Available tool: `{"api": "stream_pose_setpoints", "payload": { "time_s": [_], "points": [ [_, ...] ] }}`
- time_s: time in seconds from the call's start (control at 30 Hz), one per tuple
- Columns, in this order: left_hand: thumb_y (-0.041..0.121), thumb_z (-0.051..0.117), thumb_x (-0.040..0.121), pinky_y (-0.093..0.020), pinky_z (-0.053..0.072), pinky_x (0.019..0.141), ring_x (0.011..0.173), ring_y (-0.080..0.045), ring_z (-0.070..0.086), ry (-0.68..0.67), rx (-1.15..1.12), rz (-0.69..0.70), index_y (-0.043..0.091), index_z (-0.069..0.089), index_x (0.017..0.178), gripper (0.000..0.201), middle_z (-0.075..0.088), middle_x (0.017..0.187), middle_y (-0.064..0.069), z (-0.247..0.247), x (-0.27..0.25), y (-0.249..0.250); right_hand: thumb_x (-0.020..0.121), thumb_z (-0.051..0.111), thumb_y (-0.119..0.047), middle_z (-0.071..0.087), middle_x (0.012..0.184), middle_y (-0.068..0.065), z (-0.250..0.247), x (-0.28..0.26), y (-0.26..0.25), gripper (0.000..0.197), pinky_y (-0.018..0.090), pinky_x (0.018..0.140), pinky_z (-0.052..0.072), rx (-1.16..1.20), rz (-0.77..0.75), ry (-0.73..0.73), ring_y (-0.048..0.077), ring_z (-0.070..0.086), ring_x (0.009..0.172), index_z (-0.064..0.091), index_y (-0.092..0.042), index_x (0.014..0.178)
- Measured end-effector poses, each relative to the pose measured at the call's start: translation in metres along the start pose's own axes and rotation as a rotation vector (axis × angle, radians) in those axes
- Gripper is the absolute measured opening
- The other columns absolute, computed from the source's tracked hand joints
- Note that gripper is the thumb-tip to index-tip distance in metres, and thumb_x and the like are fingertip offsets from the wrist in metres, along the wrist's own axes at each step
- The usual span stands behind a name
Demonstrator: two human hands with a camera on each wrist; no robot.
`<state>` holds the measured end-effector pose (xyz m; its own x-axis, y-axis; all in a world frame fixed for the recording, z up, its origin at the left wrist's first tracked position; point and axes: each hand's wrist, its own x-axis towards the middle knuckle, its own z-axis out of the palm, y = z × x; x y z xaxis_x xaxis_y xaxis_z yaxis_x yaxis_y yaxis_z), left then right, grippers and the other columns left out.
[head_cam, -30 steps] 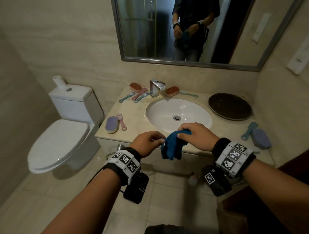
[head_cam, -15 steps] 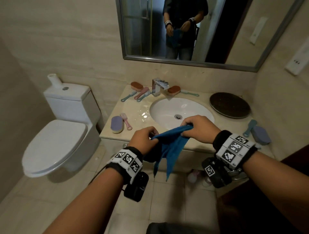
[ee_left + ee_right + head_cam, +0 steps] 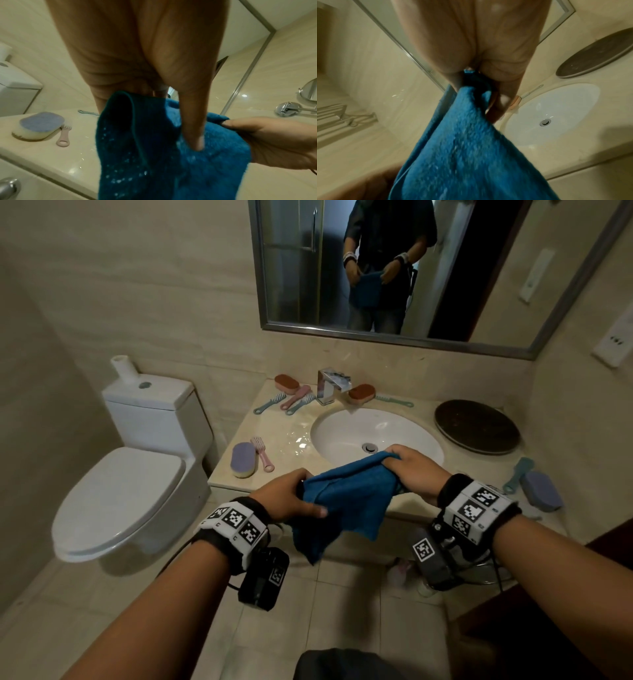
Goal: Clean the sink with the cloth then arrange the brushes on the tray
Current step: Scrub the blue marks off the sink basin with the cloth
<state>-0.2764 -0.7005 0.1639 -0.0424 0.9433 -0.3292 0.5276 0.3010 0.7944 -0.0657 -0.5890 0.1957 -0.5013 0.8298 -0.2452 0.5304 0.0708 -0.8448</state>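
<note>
Fingers [image 3: 390,461] of the right hand [image 3: 416,470] are curled tight around one bunched corner of a blue terry cloth [image 3: 346,501], while the left hand [image 3: 287,501] pinches the opposite end, its thumb pressed flat across the fabric. Stretched between them, the cloth hangs in front of the near edge of a beige stone counter [image 3: 274,440], its loose part drooping toward the tiled floor. Holding it by two ends like this looks like a way to open or refold it before wiping. Beyond the hands, an oval white sink [image 3: 342,433] is set into the middle of the counter and appears untouched by the cloth.

A round dark tray [image 3: 476,426] sits bare at the far right corner. Small brushes lie scattered along the far edge beside a chrome tap [image 3: 330,386]; a lilac oval brush [image 3: 242,458] and a pink comb-like brush [image 3: 262,453] rest near the left edge, and two more lie by the right edge.

Both wrist views are mostly filled by palm and cloth, so the left hand's fingers behind the fabric cannot be seen. Pale specks on the cloth may be water or lint.
</note>
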Motion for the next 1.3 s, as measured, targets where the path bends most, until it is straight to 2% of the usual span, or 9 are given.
{"api": "stream_pose_setpoints", "payload": {
  "time_s": [0.2, 0.33, 0.43, 0.53, 0.7, 0.8, 1.03, 1.13, 1.3],
  "points": [
    [0.025, 0.062, 0.089, -0.024, 0.049, 0.063, 0.068, -0.014, 0.056, 0.094, -0.067, -0.056, 0.022, 0.049, 0.085, 0.013, 0.061, 0.080, -0.002, -0.003, 0.002, -0.010, 0.097, 0.036, -0.017, 0.053, 0.091, 0.004, -0.006, 0.007, 0.006, 0.011, 0.022, 0.058, 0.040, -0.054, -0.001, 0.053, 0.009, 0.048, 0.071, 0.047, -0.015, 0.100],
    [0.035, 0.055, 0.092, -0.021, 0.042, 0.054, 0.069, -0.013, 0.054, 0.323, -0.044, -0.079, 0.021, 0.043, 0.098, 0.020, 0.055, 0.087, -0.004, 0.000, 0.005, -0.007, 0.097, 0.042, -0.020, 0.053, 0.105, 0.007, -0.003, 0.010, 0.008, 0.014, 0.022, 0.064, 0.050, 0.228, 0.128, -0.020, 0.014, 0.056, 0.083, 0.043, -0.020, 0.112],
    [0.037, 0.063, 0.086, -0.019, 0.040, 0.053, 0.069, -0.011, 0.055, 0.402, -0.193, -0.100, 0.018, 0.037, 0.106, 0.037, 0.056, 0.092, -0.006, -0.002, 0.007, -0.006, 0.089, 0.058, -0.012, 0.053, 0.119, 0.010, -0.008, 0.011, 0.015, 0.046, 0.038, 0.089, 0.050, 0.466, 0.192, -0.128, 0.026, 0.056, 0.109, 0.037, -0.026, 0.128],
    [0.018, 0.079, 0.072, -0.030, 0.052, 0.068, 0.086, -0.023, 0.060, 0.329, -0.385, -0.058, 0.021, 0.038, 0.108, 0.055, 0.056, 0.105, -0.012, -0.007, 0.006, -0.011, 0.083, 0.057, 0.008, 0.055, 0.120, 0.016, -0.015, 0.012, 0.019, 0.065, 0.039, 0.089, 0.051, 0.408, 0.194, -0.188, 0.031, 0.056, 0.110, 0.035, -0.027, 0.133],
    [-0.001, 0.073, 0.074, -0.025, 0.053, 0.072, 0.091, -0.021, 0.059, 0.285, -0.188, 0.029, 0.028, 0.053, 0.083, 0.036, 0.057, 0.097, 0.001, -0.010, 0.005, -0.013, 0.090, 0.054, -0.003, 0.049, 0.136, 0.012, -0.015, 0.013, 0.018, 0.026, 0.021, 0.052, 0.052, 0.076, 0.112, 0.023, 0.017, 0.058, 0.081, 0.052, -0.009, 0.115],
    [0.007, 0.065, 0.084, -0.009, 0.041, 0.064, 0.089, -0.013, 0.055, 0.355, -0.002, 0.051, 0.026, 0.059, 0.078, 0.021, 0.059, 0.088, 0.007, -0.008, 0.004, -0.011, 0.091, 0.054, -0.011, 0.060, 0.122, 0.015, -0.017, 0.016, 0.020, 0.015, 0.028, 0.058, 0.051, -0.142, 0.119, 0.085, 0.025, 0.060, 0.082, 0.055, -0.012, 0.106],
    [0.024, 0.051, 0.095, -0.018, 0.041, 0.054, 0.072, -0.013, 0.056, 0.379, 0.020, -0.016, 0.025, 0.050, 0.097, 0.003, 0.060, 0.079, 0.003, -0.005, 0.003, -0.007, 0.084, 0.060, 0.002, 0.055, 0.109, 0.011, -0.025, 0.008, 0.011, 0.039, 0.026, 0.071, 0.051, 0.231, 0.170, -0.123, 0.021, 0.057, 0.090, 0.051, -0.016, 0.118],
    [0.024, 0.057, 0.092, -0.014, 0.039, 0.061, 0.086, -0.012, 0.057, 0.320, 0.002, 0.003, 0.024, 0.057, 0.097, 0.006, 0.060, 0.088, 0.005, -0.009, 0.000, -0.004, 0.076, 0.061, 0.014, 0.049, 0.120, 0.003, -0.028, 0.010, 0.010, 0.043, 0.022, 0.075, 0.050, -0.107, 0.034, -0.100, 0.018, 0.052, 0.102, 0.061, -0.007, 0.113],
    [0.012, 0.063, 0.087, -0.010, 0.039, 0.061, 0.082, -0.005, 0.051, 0.317, 0.086, -0.009, 0.014, 0.064, 0.101, 0.014, 0.057, 0.090, 0.007, -0.014, -0.004, 0.000, 0.081, 0.065, -0.007, 0.066, 0.102, 0.005, -0.032, 0.013, 0.018, 0.019, 0.027, 0.079, 0.047, -0.432, -0.044, 0.017, 0.018, 0.060, 0.090, 0.070, -0.017, 0.096]
  ]
}}
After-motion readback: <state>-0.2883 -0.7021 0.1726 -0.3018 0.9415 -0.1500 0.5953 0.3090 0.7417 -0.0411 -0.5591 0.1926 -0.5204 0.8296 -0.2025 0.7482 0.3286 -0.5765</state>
